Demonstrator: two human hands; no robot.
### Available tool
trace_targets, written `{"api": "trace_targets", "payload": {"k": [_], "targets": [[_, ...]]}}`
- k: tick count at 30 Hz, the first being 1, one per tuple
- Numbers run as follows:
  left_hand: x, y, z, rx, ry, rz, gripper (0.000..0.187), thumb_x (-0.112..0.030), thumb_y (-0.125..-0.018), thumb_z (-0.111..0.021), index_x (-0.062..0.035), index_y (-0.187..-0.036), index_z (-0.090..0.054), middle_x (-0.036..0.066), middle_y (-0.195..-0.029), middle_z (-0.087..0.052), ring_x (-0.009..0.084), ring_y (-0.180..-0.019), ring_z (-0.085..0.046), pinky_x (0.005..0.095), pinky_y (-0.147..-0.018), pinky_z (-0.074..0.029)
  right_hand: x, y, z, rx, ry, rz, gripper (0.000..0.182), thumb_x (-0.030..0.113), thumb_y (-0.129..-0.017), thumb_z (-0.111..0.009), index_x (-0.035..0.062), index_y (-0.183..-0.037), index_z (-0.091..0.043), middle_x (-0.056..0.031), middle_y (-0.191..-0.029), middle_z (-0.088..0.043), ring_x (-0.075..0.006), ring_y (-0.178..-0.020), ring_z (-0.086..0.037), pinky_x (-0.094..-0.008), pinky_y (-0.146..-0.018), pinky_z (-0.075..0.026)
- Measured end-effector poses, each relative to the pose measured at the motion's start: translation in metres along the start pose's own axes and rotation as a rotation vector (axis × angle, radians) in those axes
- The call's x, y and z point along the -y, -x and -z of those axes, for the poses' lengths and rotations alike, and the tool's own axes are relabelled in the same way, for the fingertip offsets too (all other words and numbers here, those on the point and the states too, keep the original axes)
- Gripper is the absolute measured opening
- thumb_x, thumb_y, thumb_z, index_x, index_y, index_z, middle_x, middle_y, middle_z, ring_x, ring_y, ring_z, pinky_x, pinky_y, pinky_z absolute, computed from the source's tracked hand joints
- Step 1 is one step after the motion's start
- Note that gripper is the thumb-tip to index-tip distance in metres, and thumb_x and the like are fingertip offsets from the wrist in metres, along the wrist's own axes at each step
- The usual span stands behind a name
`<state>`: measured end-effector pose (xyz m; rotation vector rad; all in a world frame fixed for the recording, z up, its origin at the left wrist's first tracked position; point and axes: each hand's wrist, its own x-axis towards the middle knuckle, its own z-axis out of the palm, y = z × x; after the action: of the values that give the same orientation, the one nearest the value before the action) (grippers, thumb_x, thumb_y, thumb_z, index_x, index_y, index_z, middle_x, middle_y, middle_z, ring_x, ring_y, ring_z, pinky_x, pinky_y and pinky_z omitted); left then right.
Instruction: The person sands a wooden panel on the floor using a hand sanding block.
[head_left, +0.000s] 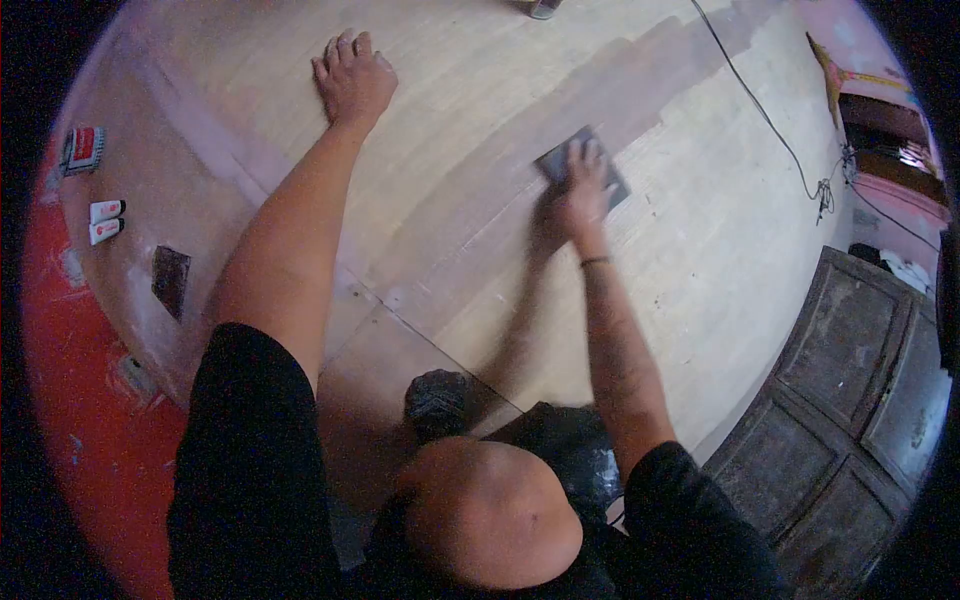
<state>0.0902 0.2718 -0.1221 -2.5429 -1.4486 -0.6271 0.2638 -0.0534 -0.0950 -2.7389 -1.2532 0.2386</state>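
Observation:
My right hand (583, 200) presses flat on a dark grey sheet of sandpaper (556, 162), which lies on a pale wooden panel (470, 110). Its fingers are slightly blurred and spread over the sheet. A greyish, smoother-looking band (440, 235) runs diagonally across the panel beneath it. Farther left, my left hand (354, 82) rests on the panel with its fingers stretched out, holding nothing. Another dark rectangular piece (171, 281) lies to the left of my left forearm.
Two small white tubes (106, 222) and a red-and-white container (85, 150) stand at the left, near a red floor area (60, 350). A black cable (770, 125) crosses the panel at upper right. Dark panelled wood (830, 370) lies at lower right. My knee (490, 510) is below.

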Motion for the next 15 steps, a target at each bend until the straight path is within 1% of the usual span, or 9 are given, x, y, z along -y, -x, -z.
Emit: {"api": "trace_targets", "payload": {"k": [1,3,4,5,7,9,11,13,15], "targets": [[-0.001,0.000,0.000,-0.001,0.003,0.000,0.045,-0.028,-0.088,-0.061,-0.0077,-0.129,-0.057,0.013,-0.139,-0.053,0.0305,-0.135,-0.044,0.0578,-0.111,-0.030,0.024,0.029,-0.016,0.014,0.196,0.106,0.064,0.017,-0.094,-0.045,0.0146,-0.156,-0.029,-0.0141,-0.164,-0.021,-0.0410,-0.148,-0.023,-0.0737,-0.109,-0.019],[-0.001,0.001,0.002,0.013,-0.006,0.011,0.046,-0.028,-0.089,-0.061,-0.0077,-0.129,-0.057,0.013,-0.139,-0.054,0.0308,-0.135,-0.044,0.0583,-0.110,-0.031,0.096,0.100,-0.003,0.309,0.352,0.364,0.059,0.022,-0.098,-0.038,0.0130,-0.156,-0.029,-0.0155,-0.164,-0.018,-0.0408,-0.150,-0.019,-0.0730,-0.110,-0.018],[0.000,-0.001,0.003,0.012,-0.009,0.016,0.046,-0.028,-0.089,-0.061,-0.0077,-0.129,-0.057,0.013,-0.139,-0.054,0.0308,-0.135,-0.044,0.0583,-0.110,-0.031,0.113,0.145,-0.008,0.269,0.124,0.524,0.058,0.021,-0.097,-0.040,0.0121,-0.154,-0.032,-0.0155,-0.164,-0.020,-0.0389,-0.149,-0.022,-0.0720,-0.111,-0.018],[0.001,-0.001,0.005,0.032,0.000,0.003,0.047,-0.029,-0.089,-0.061,-0.0084,-0.131,-0.057,0.014,-0.140,-0.053,0.0314,-0.134,-0.045,0.0583,-0.109,-0.032,0.122,0.180,-0.008,0.324,-0.111,0.573,0.057,0.019,-0.096,-0.044,0.0114,-0.152,-0.036,-0.0146,-0.163,-0.023,-0.0373,-0.147,-0.027,-0.0711,-0.112,-0.018],[0.001,0.001,0.004,0.060,0.008,-0.016,0.048,-0.030,-0.089,-0.061,-0.0090,-0.132,-0.057,0.015,-0.141,-0.053,0.0321,-0.133,-0.046,0.0584,-0.108,-0.033,0.114,0.175,0.007,0.430,-0.188,0.605,0.058,0.018,-0.092,-0.046,0.0146,-0.150,-0.040,-0.0119,-0.162,-0.028,-0.0363,-0.149,-0.024,-0.0695,-0.115,-0.014],[0.001,0.003,0.000,-0.048,0.009,-0.027,0.045,-0.028,-0.087,-0.063,-0.0073,-0.127,-0.059,0.014,-0.134,-0.057,0.0315,-0.131,-0.048,0.0587,-0.108,-0.032,0.083,0.119,0.011,0.277,0.132,0.497,0.060,0.017,-0.091,-0.047,0.0141,-0.151,-0.039,-0.0114,-0.160,-0.031,-0.0353,-0.149,-0.026,-0.0708,-0.113,-0.015],[0.001,-0.001,0.000,-0.033,0.010,-0.032,0.045,-0.028,-0.088,-0.062,-0.0072,-0.127,-0.059,0.014,-0.133,-0.057,0.0318,-0.130,-0.048,0.0590,-0.108,-0.033,0.025,0.047,-0.005,-0.042,0.117,0.273,0.061,0.019,-0.091,-0.047,0.0096,-0.150,-0.038,-0.0160,-0.157,-0.035,-0.0362,-0.145,-0.032,-0.0738,-0.108,-0.020],[0.001,0.005,-0.001,-0.008,0.004,-0.035,0.044,-0.028,-0.088,-0.061,-0.0070,-0.127,-0.059,0.014,-0.133,-0.058,0.0320,-0.129,-0.048,0.0594,-0.108,-0.033,0.027,0.012,0.022,-0.032,0.143,-0.045,0.057,0.019,-0.094,-0.042,0.0048,-0.148,-0.039,-0.0219,-0.155,-0.035,-0.0418,-0.142,-0.034,-0.0723,-0.109,-0.019],[0.000,0.000,-0.001,-0.046,0.015,-0.034,0.043,-0.027,-0.089,-0.056,-0.0051,-0.127,-0.060,0.016,-0.131,-0.059,0.0337,-0.128,-0.049,0.0612,-0.107,-0.033,0.054,0.044,-0.008,-0.075,0.286,0.050,0.058,0.019,-0.093,-0.043,-0.0006,-0.148,-0.037,-0.0261,-0.155,-0.033,-0.0466,-0.141,-0.033,-0.0703,-0.110,-0.021]]}}
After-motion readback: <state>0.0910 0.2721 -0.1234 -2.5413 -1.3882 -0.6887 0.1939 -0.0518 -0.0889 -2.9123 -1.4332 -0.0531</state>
